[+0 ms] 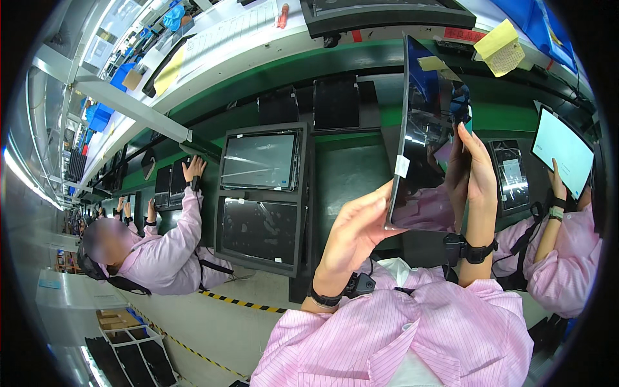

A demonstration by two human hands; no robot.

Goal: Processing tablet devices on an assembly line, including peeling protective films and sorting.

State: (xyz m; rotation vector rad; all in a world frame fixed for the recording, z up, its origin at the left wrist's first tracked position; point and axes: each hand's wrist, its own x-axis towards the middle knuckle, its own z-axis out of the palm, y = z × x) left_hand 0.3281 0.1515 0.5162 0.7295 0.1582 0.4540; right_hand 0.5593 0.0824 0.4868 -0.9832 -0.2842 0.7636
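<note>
Holding the dark tablet (pixel 427 151) with left hand (pixel 358 222) at seven o'clock, right hand (pixel 480 171) at four, ideally touching only edges.

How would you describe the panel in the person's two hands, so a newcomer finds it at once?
Start at the pink-striped shirt along the lower edge, then go up to the left hand and right hand. Between them is a glossy panel with a white tag on its left edge. Unlike the pale lit screen at far right, its face is dark and reflective.
</note>
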